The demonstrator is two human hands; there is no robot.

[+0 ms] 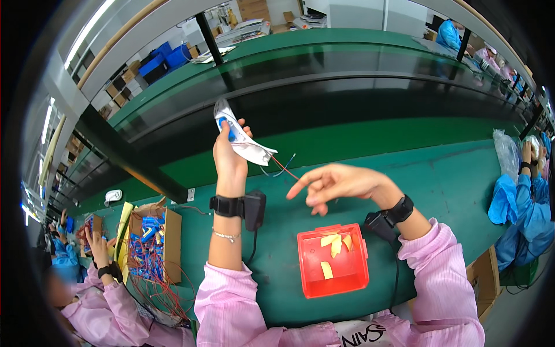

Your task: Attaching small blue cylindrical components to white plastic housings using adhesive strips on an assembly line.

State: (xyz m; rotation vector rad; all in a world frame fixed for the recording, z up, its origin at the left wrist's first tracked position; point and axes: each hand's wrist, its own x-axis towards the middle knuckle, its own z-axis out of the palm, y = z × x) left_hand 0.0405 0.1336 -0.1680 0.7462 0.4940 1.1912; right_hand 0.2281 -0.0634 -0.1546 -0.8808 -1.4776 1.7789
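Observation:
My left hand [230, 162] is raised over the far part of the bench, closed round a long, curved white plastic casing [252, 152]. A blue cylindrical battery cell [232, 134] shows inside the casing, under my thumb. Thin red and dark wires [282, 166] trail from the casing's lower right end. My right hand [350, 184] hovers to the right with its index finger stretched toward the red wire's end. Its other fingers are loosely bent, with nothing visible between them. Below it sits a red plastic bin [304, 263] with several pale yellow strips [327, 270] inside.
On the left, a cardboard box [173, 246] holds several blue wired cells [149, 231]. A dark post [136, 156] rises behind it. Beyond the green bench [272, 231] runs a black conveyor belt [324, 98]. Co-workers sit at the left [110, 306] and right [529, 205], near a clear plastic bag [504, 151].

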